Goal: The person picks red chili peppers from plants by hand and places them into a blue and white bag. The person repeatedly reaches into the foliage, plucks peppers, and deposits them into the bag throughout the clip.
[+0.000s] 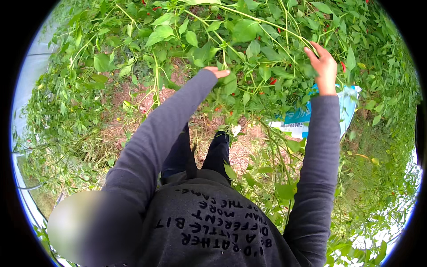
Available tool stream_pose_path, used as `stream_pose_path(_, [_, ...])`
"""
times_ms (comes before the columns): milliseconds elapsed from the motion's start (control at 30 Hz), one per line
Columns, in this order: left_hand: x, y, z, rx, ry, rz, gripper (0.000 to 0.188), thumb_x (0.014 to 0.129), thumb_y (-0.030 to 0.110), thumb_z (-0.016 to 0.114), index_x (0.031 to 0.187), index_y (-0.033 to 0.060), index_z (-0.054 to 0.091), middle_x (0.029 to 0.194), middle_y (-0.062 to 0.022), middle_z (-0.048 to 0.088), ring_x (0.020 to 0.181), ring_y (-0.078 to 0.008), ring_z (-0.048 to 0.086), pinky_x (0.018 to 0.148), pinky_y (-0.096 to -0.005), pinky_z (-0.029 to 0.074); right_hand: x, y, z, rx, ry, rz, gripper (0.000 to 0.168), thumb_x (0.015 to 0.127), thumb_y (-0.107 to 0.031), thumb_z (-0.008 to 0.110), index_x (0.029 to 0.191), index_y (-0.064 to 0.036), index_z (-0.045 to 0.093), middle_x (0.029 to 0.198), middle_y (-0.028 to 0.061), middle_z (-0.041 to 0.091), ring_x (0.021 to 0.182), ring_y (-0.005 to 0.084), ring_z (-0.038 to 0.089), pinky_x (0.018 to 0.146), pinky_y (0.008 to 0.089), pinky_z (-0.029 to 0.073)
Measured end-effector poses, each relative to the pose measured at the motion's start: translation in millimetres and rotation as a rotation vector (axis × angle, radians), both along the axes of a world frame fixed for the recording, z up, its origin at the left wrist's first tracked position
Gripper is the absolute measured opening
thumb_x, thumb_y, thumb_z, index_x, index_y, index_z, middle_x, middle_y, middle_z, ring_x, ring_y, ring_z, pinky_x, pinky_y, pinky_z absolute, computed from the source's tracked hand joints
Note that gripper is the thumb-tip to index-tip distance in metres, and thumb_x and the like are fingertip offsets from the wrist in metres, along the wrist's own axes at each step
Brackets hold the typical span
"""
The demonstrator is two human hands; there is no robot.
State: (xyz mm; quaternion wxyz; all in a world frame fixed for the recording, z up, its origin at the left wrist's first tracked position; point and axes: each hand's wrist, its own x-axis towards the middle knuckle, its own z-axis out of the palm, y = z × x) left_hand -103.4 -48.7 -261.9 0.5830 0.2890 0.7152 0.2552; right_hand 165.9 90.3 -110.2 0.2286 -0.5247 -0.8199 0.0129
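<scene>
Leafy pepper plants with small red peppers (pixel 273 81) spread before me. My left hand (pixel 217 72) reaches in among the leaves at the centre, its thumb or a finger showing beside a green stem (pixel 224 60); the rest of it is hidden by leaves and sleeve, so its grip is unclear. At the right my right hand (pixel 321 65) is raised beside a long arching green branch (pixel 267 24), with thumb and fingers near the branch's end. Whether they close on it cannot be told. Another red pepper (pixel 343 66) hangs just right of that hand.
A blue and white printed plastic sack (pixel 348 103) lies partly behind my right forearm. Dry grass and reddish soil (pixel 245 150) show around my legs. Dense foliage rises on both sides, and pale sheeting (pixel 33 70) borders the far left. A low plant stands by my right side.
</scene>
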Motion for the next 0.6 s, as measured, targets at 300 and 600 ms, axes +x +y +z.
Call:
stream_pose_path(300, [-102.9,-77.0,61.5,0.173,-0.529,-0.033,0.037,0.089,0.027,0.053,0.119,0.0046,0.051,0.095,-0.0062,0.060,0.077,-0.0128,0.059,0.067,-0.0253,0.053,-3.9,-5.8,-33.4,-0.329,-0.021,0.050,0.046,0.073,-0.035,0.070,0.109,-0.008,0.061,0.096,0.0180,0.063,0.089,0.0305,0.061,0.078,0.0371,0.047])
stream_pose_path(600, [-121.8,-85.4,52.3,0.292,-0.825,0.111,0.034,0.085,0.017,0.058,0.114,0.0007,0.055,0.102,-0.0090,0.062,0.086,-0.0151,0.060,0.082,-0.0311,0.050,-105.6,-134.1,38.9,-0.055,0.483,0.501,0.037,0.068,0.008,0.048,0.101,-0.003,0.060,0.105,0.0133,0.059,0.083,0.0272,0.061,0.077,0.0347,0.049])
